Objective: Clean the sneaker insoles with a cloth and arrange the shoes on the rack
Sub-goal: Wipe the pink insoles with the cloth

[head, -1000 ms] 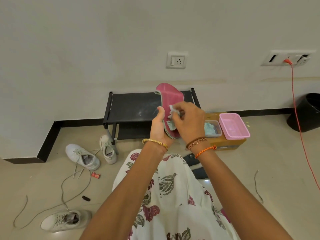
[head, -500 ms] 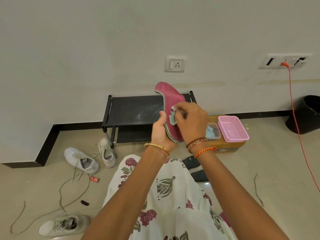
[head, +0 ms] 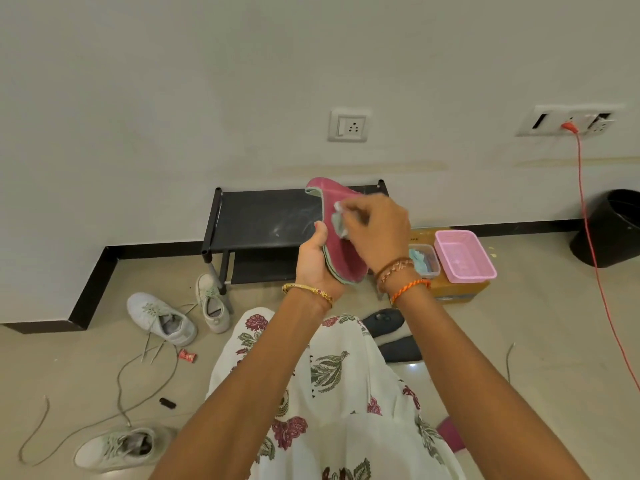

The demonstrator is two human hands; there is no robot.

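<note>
step: wiping insole | left hand [head: 317,263] grips insole [head: 341,233] by heel, upright above rack [head: 263,216], to expose face | right hand [head: 375,230] pinches cloth [head: 338,221] against it | sneakers [head: 162,320] on floor, unracked

Right hand [head: 375,233]: motion-blurred; grip on the pale cloth [head: 338,221] unclear, most of the cloth hidden under the fingers.

Pink insole [head: 341,237]: heel end covered by the left hand [head: 317,265], right edge behind the right hand. A grey-green layer shows along its edge; cannot tell if it is a second insole.

Rack [head: 259,216]: right part hidden behind insole and hands.

Clear tub [head: 425,259]: contents too small to tell, left side behind the wrist.

Dark shoe [head: 391,336]: partly covered by the forearm.

Black bin [head: 611,228]: cut off at the right edge.

Both forearms run out of the bottom edge.
</note>
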